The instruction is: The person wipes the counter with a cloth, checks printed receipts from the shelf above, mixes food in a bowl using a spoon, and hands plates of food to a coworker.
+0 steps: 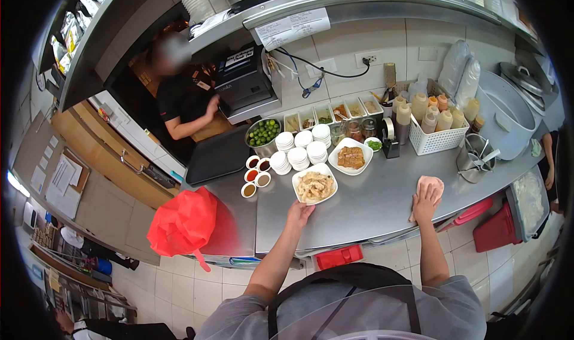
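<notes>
As the head view shows, the person's left hand [301, 212] grips the near edge of a squarish white bowl [326, 198] heaped with pale, coated food pieces [315, 186], on or barely above the grey stainless-steel counter [365, 211], just beside a second squarish white bowl [353, 171] of browned, sliced food [350, 157]. Well to the right, the right hand [426, 203] lies flat, fingers spread, on a crumpled pink cloth [433, 184], while stacked small white round dishes [297, 158] stand behind the gripped bowl.
</notes>
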A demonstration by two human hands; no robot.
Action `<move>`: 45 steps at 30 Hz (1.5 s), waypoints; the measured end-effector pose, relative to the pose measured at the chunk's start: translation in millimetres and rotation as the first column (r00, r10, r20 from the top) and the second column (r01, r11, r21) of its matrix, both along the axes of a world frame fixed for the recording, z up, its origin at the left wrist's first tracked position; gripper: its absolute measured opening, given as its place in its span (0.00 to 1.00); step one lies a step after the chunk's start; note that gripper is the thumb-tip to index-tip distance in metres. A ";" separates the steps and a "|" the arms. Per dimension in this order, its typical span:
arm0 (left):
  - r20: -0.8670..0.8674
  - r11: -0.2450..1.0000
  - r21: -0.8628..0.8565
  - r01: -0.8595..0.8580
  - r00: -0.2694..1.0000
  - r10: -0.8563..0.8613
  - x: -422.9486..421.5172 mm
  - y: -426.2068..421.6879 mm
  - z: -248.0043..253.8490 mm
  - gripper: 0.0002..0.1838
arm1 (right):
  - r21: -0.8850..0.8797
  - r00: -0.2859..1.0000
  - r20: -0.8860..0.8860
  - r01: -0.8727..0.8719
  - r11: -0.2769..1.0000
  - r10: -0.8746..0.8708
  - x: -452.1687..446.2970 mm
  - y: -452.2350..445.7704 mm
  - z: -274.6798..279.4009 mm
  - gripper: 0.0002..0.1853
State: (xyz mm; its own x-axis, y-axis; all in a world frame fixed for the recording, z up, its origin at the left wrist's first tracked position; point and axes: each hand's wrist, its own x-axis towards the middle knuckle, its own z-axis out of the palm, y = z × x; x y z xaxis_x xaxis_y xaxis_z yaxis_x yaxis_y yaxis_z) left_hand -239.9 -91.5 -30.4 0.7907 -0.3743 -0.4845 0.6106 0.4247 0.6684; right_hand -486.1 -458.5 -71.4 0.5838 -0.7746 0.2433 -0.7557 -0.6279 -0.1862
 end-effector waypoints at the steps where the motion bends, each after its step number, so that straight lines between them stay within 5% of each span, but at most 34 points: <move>1: 0.006 1.000 -0.016 -0.025 1.000 0.025 1.0 -2.5 3.5 0.24 | -0.003 1.000 -0.002 0.007 1.000 -0.007 2.3 -1.9 1.3 0.31; 11: 0.050 0.988 0.105 -0.116 0.993 0.111 -15.8 37.0 37.7 0.18 | 0.007 0.997 -0.066 0.033 0.999 -0.033 10.6 -4.4 10.2 0.30; 17: 0.277 0.997 0.064 -0.038 0.961 0.019 -10.6 22.6 98.7 0.14 | 0.089 0.954 -0.237 0.209 0.974 -0.183 58.8 5.0 -2.0 0.35; 21: 0.452 0.987 0.122 0.104 0.879 -0.149 -8.3 -7.2 146.0 0.14 | 0.177 0.979 -0.114 -0.146 0.973 0.168 100.0 69.2 14.4 0.36; 27: 0.748 0.979 0.203 0.008 0.644 -0.160 23.1 -43.3 224.1 0.12 | 0.085 0.938 -0.013 -0.345 0.935 0.347 109.5 101.0 16.3 0.31; 31: 0.936 0.994 0.035 -0.106 0.353 0.004 56.6 -58.9 299.2 0.20 | 0.046 0.939 0.015 -0.345 0.938 0.344 108.7 101.6 14.3 0.29; 34: 0.992 0.969 0.084 -0.234 0.112 -0.059 75.6 -75.6 343.9 0.22 | 0.025 0.942 0.011 -0.335 0.942 0.335 110.0 102.3 12.2 0.29; 40: 0.996 0.989 0.080 -0.126 0.048 -0.075 104.8 -101.3 388.4 0.16 | 0.022 0.941 0.018 -0.339 0.941 0.338 110.1 104.5 16.7 0.28; 45: 0.977 0.993 0.019 -0.120 0.212 0.007 105.0 -104.3 390.6 0.11 | 0.032 0.942 0.028 -0.334 0.942 0.334 109.8 103.2 14.1 0.28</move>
